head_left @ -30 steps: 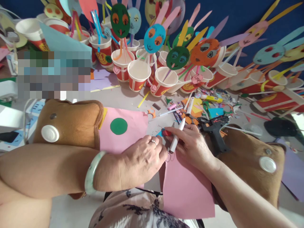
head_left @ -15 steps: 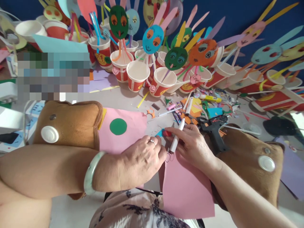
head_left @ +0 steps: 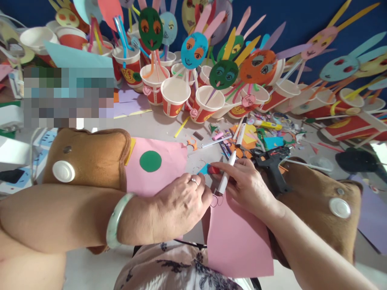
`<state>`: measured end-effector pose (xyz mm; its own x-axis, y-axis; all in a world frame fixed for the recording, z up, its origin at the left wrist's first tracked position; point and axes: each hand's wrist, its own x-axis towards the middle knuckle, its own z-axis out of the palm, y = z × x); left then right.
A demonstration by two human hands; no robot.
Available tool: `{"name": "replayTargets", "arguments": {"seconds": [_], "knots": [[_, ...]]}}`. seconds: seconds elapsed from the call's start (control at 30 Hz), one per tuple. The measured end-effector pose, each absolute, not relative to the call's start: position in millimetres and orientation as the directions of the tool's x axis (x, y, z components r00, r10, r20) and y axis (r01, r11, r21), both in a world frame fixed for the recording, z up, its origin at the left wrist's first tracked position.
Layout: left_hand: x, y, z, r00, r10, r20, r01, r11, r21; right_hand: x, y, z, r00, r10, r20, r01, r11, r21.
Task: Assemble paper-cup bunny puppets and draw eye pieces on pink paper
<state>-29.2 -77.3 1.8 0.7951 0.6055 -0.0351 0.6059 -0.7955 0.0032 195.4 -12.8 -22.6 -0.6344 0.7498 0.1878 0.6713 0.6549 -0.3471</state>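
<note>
My right hand (head_left: 248, 183) is closed round a white marker (head_left: 226, 174), whose dark end points down at a pink sheet (head_left: 238, 237) with small loops drawn near its top edge. By my right fingertips lie a red piece (head_left: 213, 169) and a blue scrap (head_left: 204, 169). My left hand (head_left: 183, 201), with a ring on it, is closed at the sheet's upper left edge; what its fingertips hold is hidden. Beyond it, another pink sheet (head_left: 136, 177) carries a green paper circle (head_left: 150, 161).
Brown cushions (head_left: 87, 157) lie left and right, the right one beside a black glue gun (head_left: 273, 167). Paper scraps and markers (head_left: 241, 132) lie ahead. Behind stand cups (head_left: 175, 96) with paper rabbit faces (head_left: 195, 50). A dark object (head_left: 354, 161) is at the far right.
The dark object at the far right has come into view. Both of my hands have hardly moved and keep their grips.
</note>
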Motion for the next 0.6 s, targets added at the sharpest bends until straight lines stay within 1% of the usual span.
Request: {"name": "replayTargets", "arguments": {"seconds": [0.17,0.3,0.4,0.6], "knots": [[-29.5,-79.2,0.1,0.794,0.608,0.009,0.608,-0.794,-0.004,197.0,-11.8,-22.8,-0.644,0.743,0.182,0.667,0.662,-0.342],[-29.7,-76.5,1.8,0.797,0.603,-0.008,0.603,-0.797,0.031,196.5,-11.9,-23.2,-0.641,0.744,0.188,0.668,0.661,-0.342],[-30.8,-72.0,1.9,0.794,0.608,0.022,0.607,-0.794,0.045,195.3,-12.5,-23.6,-0.632,0.75,0.193,0.672,0.655,-0.345],[-34.3,-61.8,-5.2,0.73,0.675,0.108,0.683,-0.727,-0.07,193.8,-12.5,-23.8,-0.635,0.744,0.208,0.667,0.664,-0.338]]}}
